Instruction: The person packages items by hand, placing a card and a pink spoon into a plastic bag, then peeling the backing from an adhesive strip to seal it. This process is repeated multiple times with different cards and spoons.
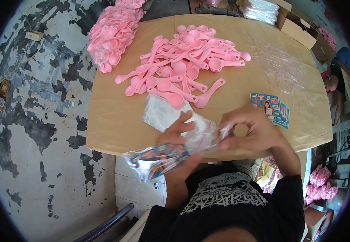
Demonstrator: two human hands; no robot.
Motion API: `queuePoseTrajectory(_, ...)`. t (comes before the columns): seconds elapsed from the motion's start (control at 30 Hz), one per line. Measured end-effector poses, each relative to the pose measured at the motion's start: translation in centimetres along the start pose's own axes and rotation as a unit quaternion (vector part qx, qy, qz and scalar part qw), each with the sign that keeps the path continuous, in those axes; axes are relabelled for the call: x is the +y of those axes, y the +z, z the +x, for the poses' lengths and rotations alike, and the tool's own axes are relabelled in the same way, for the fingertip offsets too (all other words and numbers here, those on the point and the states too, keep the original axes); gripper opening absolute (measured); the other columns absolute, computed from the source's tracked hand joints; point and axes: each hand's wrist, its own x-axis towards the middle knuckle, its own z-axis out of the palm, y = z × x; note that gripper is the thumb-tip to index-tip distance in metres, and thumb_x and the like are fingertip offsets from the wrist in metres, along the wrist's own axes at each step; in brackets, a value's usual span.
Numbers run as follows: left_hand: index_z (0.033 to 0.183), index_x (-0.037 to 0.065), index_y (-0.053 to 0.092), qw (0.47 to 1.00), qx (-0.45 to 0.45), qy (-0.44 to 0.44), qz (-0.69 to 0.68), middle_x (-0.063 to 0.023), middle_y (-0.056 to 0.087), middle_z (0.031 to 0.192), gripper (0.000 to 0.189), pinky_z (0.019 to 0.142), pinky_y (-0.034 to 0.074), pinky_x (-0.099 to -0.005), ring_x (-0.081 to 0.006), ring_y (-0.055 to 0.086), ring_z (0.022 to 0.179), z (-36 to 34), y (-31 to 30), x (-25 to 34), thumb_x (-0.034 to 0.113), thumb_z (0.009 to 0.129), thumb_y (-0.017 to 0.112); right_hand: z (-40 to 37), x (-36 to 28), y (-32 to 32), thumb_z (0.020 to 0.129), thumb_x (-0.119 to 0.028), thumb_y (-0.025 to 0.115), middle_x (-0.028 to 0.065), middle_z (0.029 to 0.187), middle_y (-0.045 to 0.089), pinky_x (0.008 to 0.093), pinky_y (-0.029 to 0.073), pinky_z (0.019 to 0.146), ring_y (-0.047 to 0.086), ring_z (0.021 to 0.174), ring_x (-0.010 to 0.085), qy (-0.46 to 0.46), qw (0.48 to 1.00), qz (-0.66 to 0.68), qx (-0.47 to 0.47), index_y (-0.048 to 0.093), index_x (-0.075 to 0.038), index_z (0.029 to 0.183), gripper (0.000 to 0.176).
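My left hand point(177, 135) is closed around a clear plastic bag point(143, 172) near the front edge of the table. Inside it shows a blue printed card point(158, 157). My right hand point(250, 128) pinches the crinkled clear end of the bag between thumb and fingers. Just beyond my left hand lies a stack of clear plastic bags point(157, 111). Farther back spreads a heap of pink measuring spoons point(183, 56), with one loose pink spoon point(208, 96) at its near side. Several blue printed cards point(263, 105) lie fanned out beside my right hand.
Brown paper covers the table point(114, 121). A bulging bag of pink spoons point(113, 38) stands at the back left. Thin clear plastic scraps point(282, 66) lie at the right. Beyond the far right corner is a cardboard box point(298, 30); another person point(338, 76) is at the far right.
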Motion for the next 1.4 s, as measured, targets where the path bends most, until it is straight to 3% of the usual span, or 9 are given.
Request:
queuePoseTrajectory(0.23,0.13,0.008,0.043,0.994,0.075,0.021,-0.073,-0.0146,0.053,0.135,0.063,0.118,0.019,-0.0528,-0.0426,0.042,0.132,0.4,-2.1,0.2,0.013,0.077,0.076,3.8,4.5,-5.3,0.087,-0.009,0.061,0.0121,0.108,0.063,0.0364,0.047,0.087,0.06,0.101,0.0244,-0.013,0.839,-0.543,0.038,0.062,-0.002,0.103,0.018)
queuePoseTrajectory(0.33,0.129,0.009,0.044,0.991,0.101,0.017,-0.086,-0.0142,0.053,0.135,0.061,0.118,0.019,-0.0527,-0.0418,0.042,0.131,0.1,-1.8,0.2,0.013,0.077,0.076,4.8,6.5,-5.6,0.086,-0.013,0.058,0.0136,0.118,0.057,0.038,0.043,0.094,0.053,0.11,0.0292,0.074,0.814,-0.571,-0.08,0.059,-0.002,0.107,0.024)
queuePoseTrajectory(0.43,0.129,0.01,0.044,0.988,0.111,0.004,-0.11,-0.0136,0.053,0.134,0.061,0.117,0.021,-0.0525,-0.0411,0.043,0.131,0.0,-2.3,0.7,0.011,0.077,0.076,2.9,5.0,-5.4,0.086,-0.008,0.053,0.0161,0.101,0.063,0.0423,0.047,0.081,0.061,0.091,0.0304,-0.051,0.814,-0.578,-0.022,0.06,-0.001,0.097,0.015)
queuePoseTrajectory(0.63,0.127,0.011,0.046,0.988,0.109,0.009,-0.11,-0.0116,0.054,0.133,0.058,0.115,0.027,-0.0533,-0.0413,0.046,0.128,0.5,-1.9,0.7,0.011,0.077,0.076,0.6,-3.0,-5.1,0.087,-0.007,0.048,0.0159,0.065,0.053,0.0376,0.043,0.056,0.057,0.058,0.0275,0.116,0.951,-0.285,0.033,0.059,0.0,0.099,0.017)
queuePoseTrajectory(0.87,0.124,0.014,0.045,0.975,0.123,-0.052,-0.179,-0.0141,0.052,0.133,0.055,0.111,0.03,-0.0571,-0.0386,0.046,0.128,0.6,3.5,0.0,0.008,0.079,0.076,-0.1,-3.9,-2.7,0.09,-0.013,0.053,0.0154,0.066,0.056,0.0386,0.044,0.056,0.06,0.062,0.0323,-0.03,0.975,-0.218,0.014,0.057,-0.001,0.106,0.019)
queuePoseTrajectory(1.0,0.136,0.018,0.035,0.903,0.214,-0.166,-0.333,-0.0151,0.036,0.146,0.071,0.111,0.032,-0.0563,-0.0384,0.032,0.137,-0.1,7.1,-0.4,0.022,0.08,0.078,-0.2,-7.1,-2.2,0.088,-0.013,0.06,0.0153,0.071,0.061,0.0372,0.046,0.056,0.064,0.063,0.0289,0.066,0.962,-0.256,-0.07,0.058,-0.002,0.103,0.018)
queuePoseTrajectory(1.13,0.152,0.01,0.008,0.874,0.099,-0.212,-0.425,-0.0203,0.016,0.155,0.105,0.116,0.026,-0.0486,-0.0354,0.021,0.143,0.4,8.2,-1.0,0.035,0.078,0.079,-1.1,-8.9,-5.0,0.086,-0.007,0.063,0.0077,0.069,0.065,0.0317,0.045,0.05,0.064,0.057,0.0157,-0.213,0.925,-0.234,0.212,0.061,-0.003,0.095,0.009)
queuePoseTrajectory(1.27,0.151,0.003,0.007,0.995,-0.021,-0.092,0.042,-0.0224,0.012,0.155,0.107,0.114,0.027,-0.0418,-0.0348,0.022,0.143,0.9,7.6,-1.5,0.032,0.078,0.079,-2.0,-10.2,-6.3,0.087,-0.003,0.061,0.0045,0.068,0.067,0.0258,0.044,0.05,0.063,0.059,0.0108,-0.042,0.94,-0.27,0.206,0.063,-0.002,0.093,0.006)
queuePoseTrajectory(1.4,0.144,-0.002,0.028,0.932,-0.182,-0.093,0.298,-0.0232,0.044,0.14,0.08,0.099,0.044,-0.0402,-0.0313,0.05,0.123,2.4,10.4,-0.7,0.025,0.084,0.074,-1.5,-8.7,-5.1,0.088,-0.003,0.061,0.0035,0.068,0.066,0.0249,0.045,0.051,0.062,0.059,0.0107,0.011,0.949,-0.307,0.073,0.062,0.0,0.094,0.007)
